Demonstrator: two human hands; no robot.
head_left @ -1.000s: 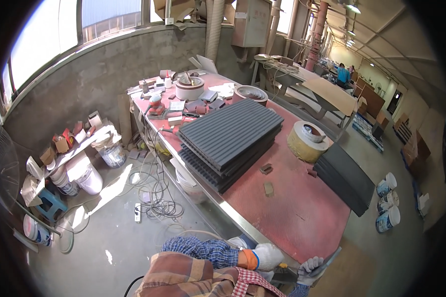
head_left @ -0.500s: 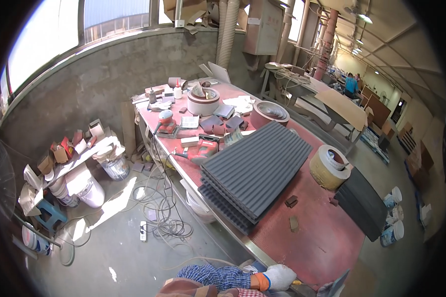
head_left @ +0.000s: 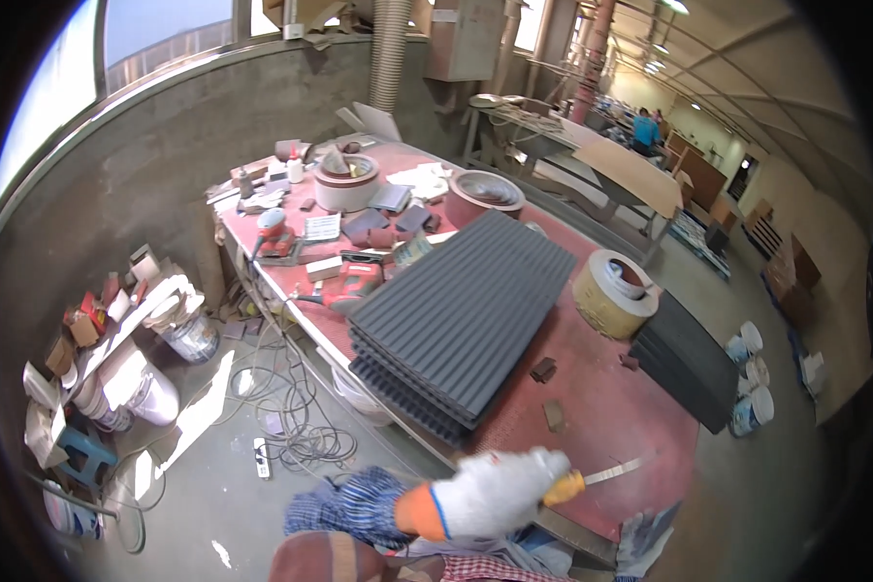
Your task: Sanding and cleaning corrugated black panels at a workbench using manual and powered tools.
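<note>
- Left hand (head_left: 500, 495): in a white knit work glove, fingers wrapped around the yellow handle of a narrow-bladed hand tool (head_left: 565, 488). The hand is raised above the near edge of the red-topped worktable (head_left: 606, 436). Blade points right, away from the glove; this hold appears meant to leave the metal free and the fingers behind it.
- Right hand (head_left: 642, 545): pale gloved, at the table's near right corner. Blur and the low angle prevent a finding on its fingers; whether it grips anything cannot be told.
- Stack of dark grey ribbed rectangular panels (head_left: 466, 310): flat on the table, beyond the left hand, ribs upward. Edges are not fully flush; the lower panels jut out on the near left side. Laying them flat presumably steadies the pile.
- Separate dark grey sheet (head_left: 687, 361): at the table's right edge, apart from the stack, which may serve to set it aside.
- Yellow-sided wound roll (head_left: 601, 308): standing on its flat end between stack and sheet, a position judged unlikely to let it roll.
- Small dark brown block (head_left: 543, 369) and flat tan piece (head_left: 553, 415): loose, right of the stack.
- Red power tool (head_left: 359, 279) and orange-red sander (head_left: 274, 233): along the table's left side, presumably because their cables drop there.
</note>
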